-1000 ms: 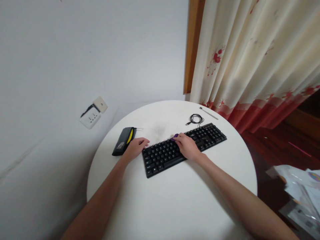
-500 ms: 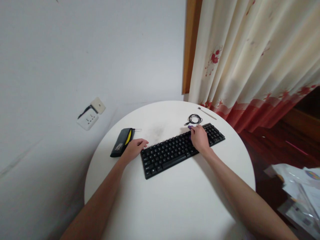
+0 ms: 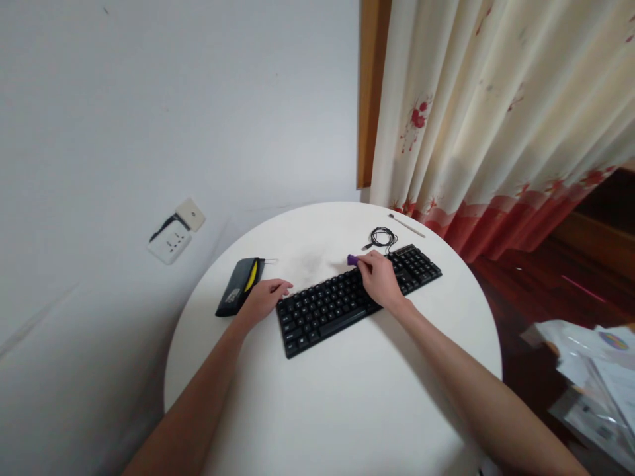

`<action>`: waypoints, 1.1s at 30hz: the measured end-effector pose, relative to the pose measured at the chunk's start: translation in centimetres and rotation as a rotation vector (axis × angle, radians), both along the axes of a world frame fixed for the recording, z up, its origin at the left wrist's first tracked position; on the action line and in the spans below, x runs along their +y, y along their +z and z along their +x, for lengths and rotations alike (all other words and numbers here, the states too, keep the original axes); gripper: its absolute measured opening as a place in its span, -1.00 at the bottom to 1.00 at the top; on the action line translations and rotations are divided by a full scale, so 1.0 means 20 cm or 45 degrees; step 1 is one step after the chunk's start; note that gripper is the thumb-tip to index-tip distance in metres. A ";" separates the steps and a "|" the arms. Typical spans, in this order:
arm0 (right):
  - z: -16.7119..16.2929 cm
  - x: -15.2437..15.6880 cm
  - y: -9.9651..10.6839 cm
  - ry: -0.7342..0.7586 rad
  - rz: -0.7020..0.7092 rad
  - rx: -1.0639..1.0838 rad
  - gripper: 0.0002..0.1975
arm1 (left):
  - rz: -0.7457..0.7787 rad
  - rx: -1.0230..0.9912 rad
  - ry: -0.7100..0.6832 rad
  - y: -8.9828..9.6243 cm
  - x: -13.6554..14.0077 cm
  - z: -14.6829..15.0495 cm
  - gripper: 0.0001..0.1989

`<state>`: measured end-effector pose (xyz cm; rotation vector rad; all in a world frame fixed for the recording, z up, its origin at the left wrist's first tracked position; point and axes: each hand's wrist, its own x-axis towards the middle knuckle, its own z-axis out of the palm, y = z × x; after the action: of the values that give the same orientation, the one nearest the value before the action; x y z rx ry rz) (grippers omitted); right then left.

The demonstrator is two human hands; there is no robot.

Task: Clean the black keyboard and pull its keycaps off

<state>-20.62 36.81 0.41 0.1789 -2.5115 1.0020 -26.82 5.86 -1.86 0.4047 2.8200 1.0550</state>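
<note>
From my end, the keyboard [image 3: 322, 309] lies on the white table [image 3: 347, 403], its long axis slanting from near left to far right. I see the right hand [image 3: 380, 281] pinched on a small purple piece [image 3: 352, 260] by the far edge, about mid-length. The left hand [image 3: 262, 299] is nearest the left end; I can't tell whether its fingers grip that corner.

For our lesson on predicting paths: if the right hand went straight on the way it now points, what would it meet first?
The right hand, gripping a purple item, would probably meet the wall first, beyond the white table, though its height above the table is unclear.
</note>
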 end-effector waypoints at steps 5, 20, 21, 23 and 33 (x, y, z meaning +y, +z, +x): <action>-0.07 0.22 0.00 -0.448 0.055 0.043 -0.65 | -0.017 0.012 -0.005 0.00 0.00 -0.01 -0.57; 0.11 -0.22 -0.05 0.565 0.141 -0.172 -0.75 | 0.025 -0.003 0.012 0.02 0.01 0.00 -0.57; 0.12 -0.24 -0.04 0.650 0.075 -0.166 -0.76 | 0.029 -0.005 0.012 0.02 0.01 0.00 -0.57; 0.12 -0.24 -0.02 0.709 -0.060 -0.165 -0.78 | 0.028 -0.009 0.015 0.02 0.01 0.00 -0.57; -0.05 0.30 0.06 -0.316 0.124 -0.194 -0.80 | 0.018 -0.014 0.022 0.03 0.02 0.01 -0.56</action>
<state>-21.54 42.81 1.64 -0.1839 -2.6395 0.8211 -26.71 6.27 -1.21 0.3748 2.8131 1.0774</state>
